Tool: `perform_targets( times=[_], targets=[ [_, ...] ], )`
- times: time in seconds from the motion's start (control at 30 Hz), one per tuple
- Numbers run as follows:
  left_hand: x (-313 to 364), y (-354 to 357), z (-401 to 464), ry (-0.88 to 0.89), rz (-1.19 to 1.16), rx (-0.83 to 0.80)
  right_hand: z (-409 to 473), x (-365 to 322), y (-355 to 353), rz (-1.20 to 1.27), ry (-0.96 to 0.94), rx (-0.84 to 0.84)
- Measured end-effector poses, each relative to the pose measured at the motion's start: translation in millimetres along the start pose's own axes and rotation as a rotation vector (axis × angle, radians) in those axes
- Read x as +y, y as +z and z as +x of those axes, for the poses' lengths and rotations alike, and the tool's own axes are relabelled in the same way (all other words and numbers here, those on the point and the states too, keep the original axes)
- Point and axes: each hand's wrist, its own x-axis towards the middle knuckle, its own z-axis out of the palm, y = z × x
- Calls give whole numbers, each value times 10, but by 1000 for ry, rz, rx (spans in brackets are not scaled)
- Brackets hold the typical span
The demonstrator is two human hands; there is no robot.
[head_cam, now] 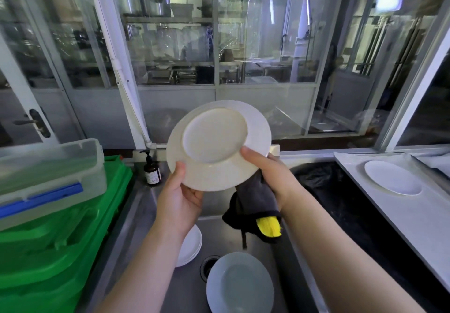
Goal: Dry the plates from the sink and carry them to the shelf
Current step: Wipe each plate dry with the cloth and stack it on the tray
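Above the sink, my left hand pinches the white plate's lower rim; my right hand clamps its opposite edge against a grey cloth; wet glaze could slip, dropping it onto the plates below.

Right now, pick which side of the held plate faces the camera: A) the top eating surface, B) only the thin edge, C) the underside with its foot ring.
C: the held plate, gripped by the left hand and the right hand, shows its raised foot ring toward the camera.
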Motion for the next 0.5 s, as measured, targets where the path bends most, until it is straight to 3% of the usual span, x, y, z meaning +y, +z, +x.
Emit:
perform_targets(
  times=[0.07,0.13,0.27,0.33,0.4,0.5],
  targets=[
    [-39,-48,0,-57,4,7,3,3,-39,-112,-91,-1],
    [-75,-75,-18,-115,159,22,-35,20,-57,-322,-255,3],
    [-83,-162,-63,-167,391,100,-152,90,-93,-1210,-701,95],
    [-27,-133,-116,-192,375,-2,-193,146,-126,-1524,-859,107],
    [19,-71,-160,-209,374,-88,-224,229,-167,-1702,-937,39],
    [-61,-50,-187,-202,367,-19,-241,382,-273,-1849,-1017,-28]
  ],
)
